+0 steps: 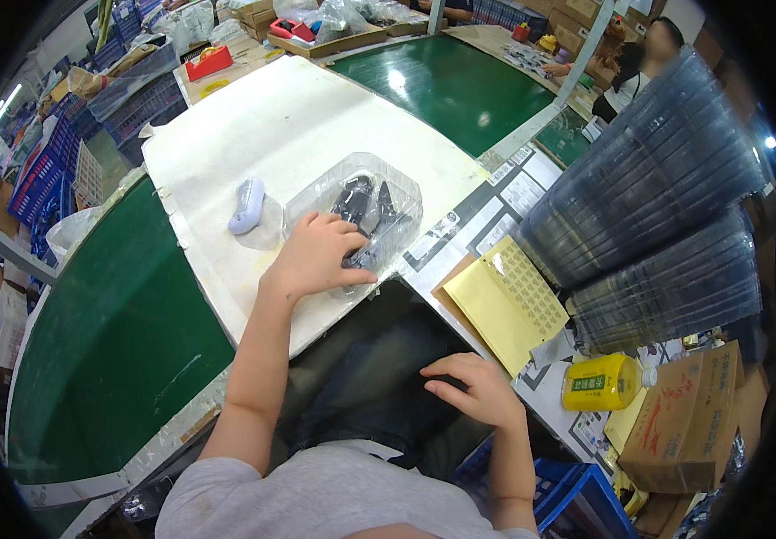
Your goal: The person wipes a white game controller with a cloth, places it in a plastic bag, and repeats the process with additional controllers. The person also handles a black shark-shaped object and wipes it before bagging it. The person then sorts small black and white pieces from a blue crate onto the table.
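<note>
My left hand (320, 256) rests with spread fingers on the near left edge of a clear plastic blister tray (394, 182). Inside the tray lie black items (354, 199), partly covered by clear plastic and my fingers; their kind I cannot tell. To the left, a white and grey handheld device (248, 205) lies beside a round translucent disc (265, 226) on the white sheet (212, 155). My right hand (472, 387) hangs over my lap near the side table, fingers apart and slightly bent, holding nothing.
At right stand tall stacks of clear plastic trays (644, 175), a yellow sticker sheet (509, 303), a yellow bottle (600, 383) and a cardboard box (681, 418). A blue crate (576, 498) sits below. Green conveyor belt (118, 337) flanks the sheet. A person (637, 74) is at far right.
</note>
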The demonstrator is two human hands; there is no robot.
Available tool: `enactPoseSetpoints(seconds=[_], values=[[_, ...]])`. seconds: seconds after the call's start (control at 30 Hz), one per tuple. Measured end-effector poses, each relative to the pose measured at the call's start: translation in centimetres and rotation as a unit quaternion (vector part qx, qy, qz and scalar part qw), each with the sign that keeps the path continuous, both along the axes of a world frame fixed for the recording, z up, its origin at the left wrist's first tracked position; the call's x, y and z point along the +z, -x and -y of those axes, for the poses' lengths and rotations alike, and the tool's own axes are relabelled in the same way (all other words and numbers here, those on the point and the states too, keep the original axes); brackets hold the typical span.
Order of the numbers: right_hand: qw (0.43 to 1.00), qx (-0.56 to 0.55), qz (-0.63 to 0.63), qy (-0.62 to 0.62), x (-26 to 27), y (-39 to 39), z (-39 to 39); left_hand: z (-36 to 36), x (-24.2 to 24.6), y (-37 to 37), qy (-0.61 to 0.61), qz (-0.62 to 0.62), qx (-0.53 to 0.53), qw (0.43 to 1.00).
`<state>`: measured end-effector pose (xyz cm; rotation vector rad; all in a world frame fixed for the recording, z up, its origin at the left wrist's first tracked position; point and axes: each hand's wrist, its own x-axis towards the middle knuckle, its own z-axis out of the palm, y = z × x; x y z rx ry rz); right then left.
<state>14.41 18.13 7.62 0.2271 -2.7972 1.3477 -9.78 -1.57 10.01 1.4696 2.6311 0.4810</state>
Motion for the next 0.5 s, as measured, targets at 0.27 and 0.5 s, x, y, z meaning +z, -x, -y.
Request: enactPoseSetpoints(seconds=[0.27, 0.5], values=[[0.970, -0.180, 0.045, 0.159, -1.5, -5.0, -0.3, 5.9, -3.0, 8.6, -0.324, -0.147, 0.263, 0.897], [0.963, -0.236, 0.007, 0.133, -2.8, -6.9, -0.6, 11.5, -10.5, 12.9, -0.178, 0.075, 0.377, 0.906]])
